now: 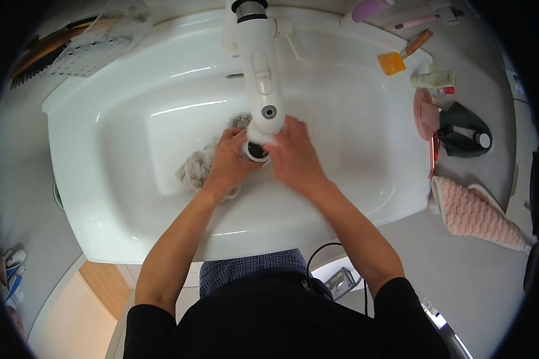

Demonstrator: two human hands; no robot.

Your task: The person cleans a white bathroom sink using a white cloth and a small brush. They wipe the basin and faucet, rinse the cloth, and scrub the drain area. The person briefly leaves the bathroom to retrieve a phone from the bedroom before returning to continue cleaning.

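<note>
My left hand point(229, 161) grips a small round container point(256, 151) with a pale rim and a dark inside, below the white faucet head point(266, 85). My right hand point(296, 159) is motion-blurred, its fingers at the container's right side and close under the faucet's end. Something white and blurred shows between the hands and the faucet; whether it is water, foam or cloth I cannot tell. Beside and partly behind my left hand, a crumpled greyish-beige cloth point(195, 169) lies in the white washbasin point(130, 148). The metal drain point(241, 121) is partly hidden by the hands.
Along the basin's right rim lie an orange silicone brush point(391, 63), a pale green tube point(433, 79), a pink oval item point(423, 114) and a dark green cloth-like item point(465, 130). A pink towel point(474, 211) hangs lower right. A clear perforated holder point(99, 45) with brushes is upper left.
</note>
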